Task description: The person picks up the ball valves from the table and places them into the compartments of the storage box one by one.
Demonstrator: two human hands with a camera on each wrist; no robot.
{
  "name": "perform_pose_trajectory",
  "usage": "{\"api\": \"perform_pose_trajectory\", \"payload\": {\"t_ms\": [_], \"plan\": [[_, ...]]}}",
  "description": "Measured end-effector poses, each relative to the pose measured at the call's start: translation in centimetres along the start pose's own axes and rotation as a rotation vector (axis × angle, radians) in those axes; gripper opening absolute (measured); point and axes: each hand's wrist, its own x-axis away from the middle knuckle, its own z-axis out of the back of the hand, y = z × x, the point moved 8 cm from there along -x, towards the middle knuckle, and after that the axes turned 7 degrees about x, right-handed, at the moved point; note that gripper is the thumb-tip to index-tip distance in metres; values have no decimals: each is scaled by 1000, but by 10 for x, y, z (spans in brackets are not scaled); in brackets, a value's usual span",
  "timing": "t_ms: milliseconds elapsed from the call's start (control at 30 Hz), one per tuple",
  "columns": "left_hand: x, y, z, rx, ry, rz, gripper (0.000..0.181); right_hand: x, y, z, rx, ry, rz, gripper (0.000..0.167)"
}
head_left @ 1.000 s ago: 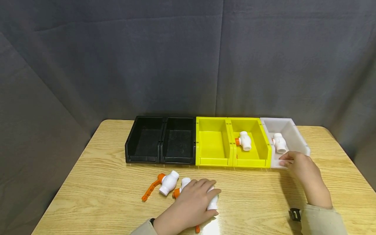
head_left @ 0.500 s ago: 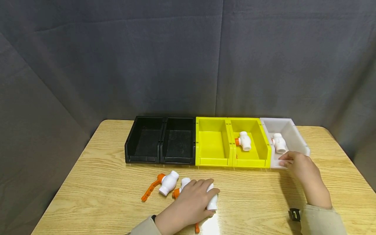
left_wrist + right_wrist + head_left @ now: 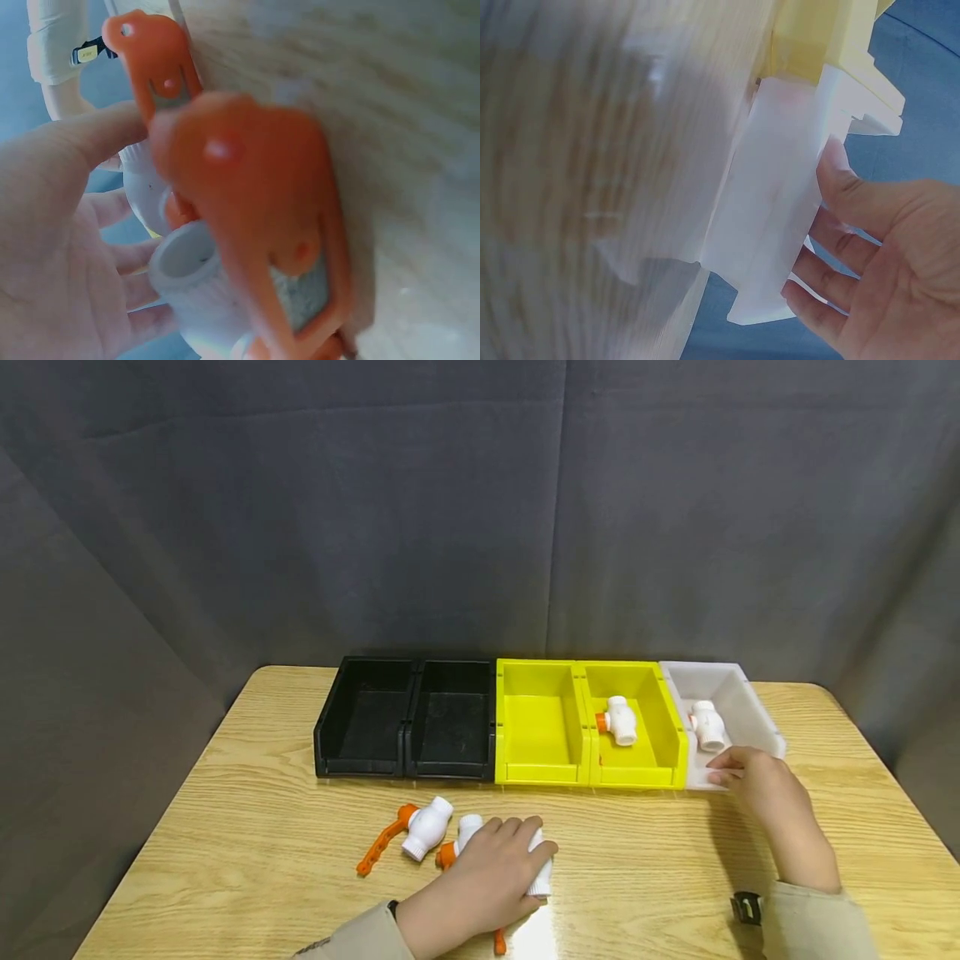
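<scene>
Item: gripped valve (image 3: 539,878). White body, ribbed ends; lies on the table (image 3: 637,877) under the left hand (image 3: 487,877), whose fingers (image 3: 109,208) and thumb are bent about the body. Judged light, stiff and not fragile; the smooth bulge may slip, so a ribbed end is probably the surer hold.

Item: middle valve (image 3: 468,829). Like pattern, just beside the former, partly hidden by the hand; its orange lever (image 3: 262,172) stands near enough to snag a neighbour.

Item: left valve (image 3: 427,830). Apart from the hand, its handle (image 3: 381,843) angled outward.

Item: right hand (image 3: 776,797). At the front lip of the white bin (image 3: 756,712); fingers (image 3: 845,241) loosely bent, pinching nothing visible. Contact with the lip: cannot be told.

Item: bins, one row. Two black bins (image 3: 411,718), two yellow bins (image 3: 585,718), then the white one. One valve (image 3: 622,722) lies in the right-hand yellow compartment, another (image 3: 707,728) in the white.

Edges: raised dividers, lower front lips. Open room: bare wood between gripped valve and right sleeve (image 3: 817,922).
</scene>
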Motion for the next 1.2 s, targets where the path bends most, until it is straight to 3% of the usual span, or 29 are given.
{"api": "perform_pose_trajectory", "payload": {"t_ms": [400, 667, 967, 1200], "plan": [[-7, 2, 3, -94, -16, -67, 52, 2, 0, -1, -4, 9, 2, 7], [-9, 4, 9, -74, 4, -84, 51, 0, -1, -1, 2, 7, 3, 8], [-8, 17, 17, -5, 76, -167, 57, 0, -2, 0, 4, 14, 8, 8], [-8, 24, 25, -43, 133, -222, 56, 0, -1, 0, 0, 7, -5, 9]]}}
